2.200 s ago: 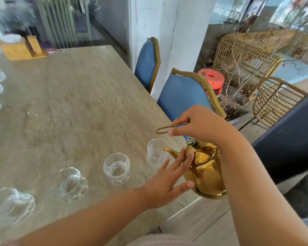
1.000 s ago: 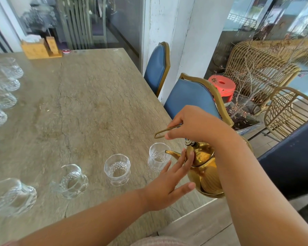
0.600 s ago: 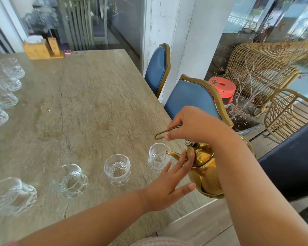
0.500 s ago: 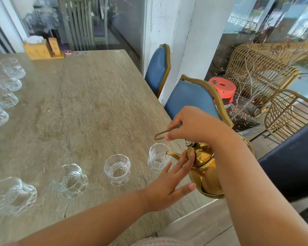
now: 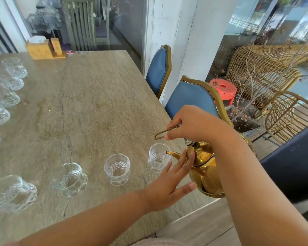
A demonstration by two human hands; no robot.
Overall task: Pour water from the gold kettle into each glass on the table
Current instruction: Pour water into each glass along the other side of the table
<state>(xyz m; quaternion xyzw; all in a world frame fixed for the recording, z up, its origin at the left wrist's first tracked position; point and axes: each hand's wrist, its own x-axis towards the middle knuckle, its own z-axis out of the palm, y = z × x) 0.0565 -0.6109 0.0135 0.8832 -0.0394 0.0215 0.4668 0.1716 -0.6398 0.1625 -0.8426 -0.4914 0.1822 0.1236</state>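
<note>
Head view: right hand [image 5: 194,124] gripping ribbed gold kettle [image 5: 205,172]; left hand [image 5: 169,185] spread flat.

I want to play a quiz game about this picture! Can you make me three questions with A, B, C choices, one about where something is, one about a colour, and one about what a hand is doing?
1. Where is the shiny gold metal kettle's spout?
A. Over the clear patterned glass nearest the kettle
B. Over the wooden box
C. Under the table

2. What colour are the two padded chairs beside the stone table?
A. Green
B. Blue
C. White

3. What is the right hand doing?
A. Resting flat on the table
B. Holding a glass
C. Gripping the kettle's thin wire handle

Answers:
1. A, the spout tip sits at that glass's rim.
2. B, both chair backs are blue with gold frames.
3. C, its fingers close around the handle, while the left hand steadies the kettle with open fingers.
</note>
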